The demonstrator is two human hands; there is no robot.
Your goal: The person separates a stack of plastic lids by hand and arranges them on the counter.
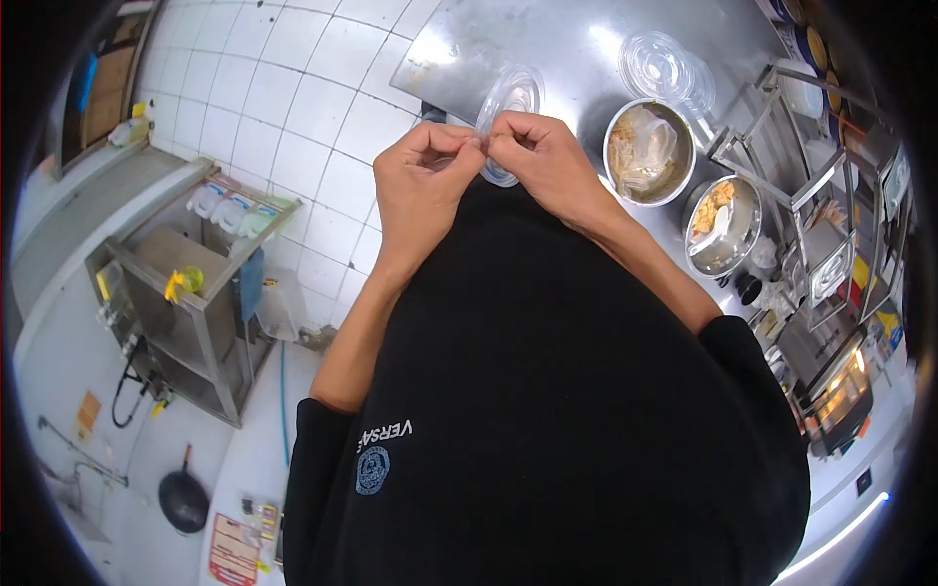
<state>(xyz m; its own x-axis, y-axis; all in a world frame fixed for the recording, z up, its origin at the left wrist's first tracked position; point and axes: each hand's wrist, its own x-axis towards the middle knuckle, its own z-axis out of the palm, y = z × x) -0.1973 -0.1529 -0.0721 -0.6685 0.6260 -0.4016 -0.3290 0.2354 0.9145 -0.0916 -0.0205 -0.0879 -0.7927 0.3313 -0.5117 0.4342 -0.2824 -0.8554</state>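
Observation:
Both of my hands meet at the near edge of the steel table, fingertips pinched together around clear plastic lids. My left hand [425, 176] grips the rim from the left side. From the right, my right hand [542, 161] pinches the same spot with thumb and bent forefinger. The clear round lids [518, 90] stand tilted between and behind my fingers; their exact number cannot be made out. To the right of my right hand sits a steel pot [650, 151] with brownish food and a plastic bag inside.
A smaller steel bowl [723, 227] holds orange-yellow food and a white spoon. More clear lids [660, 66] lie on the steel table [557, 39]. Metal racks [782, 146] stand at the right. At the left are a steel stand [200, 313] and a hanging pan [184, 498].

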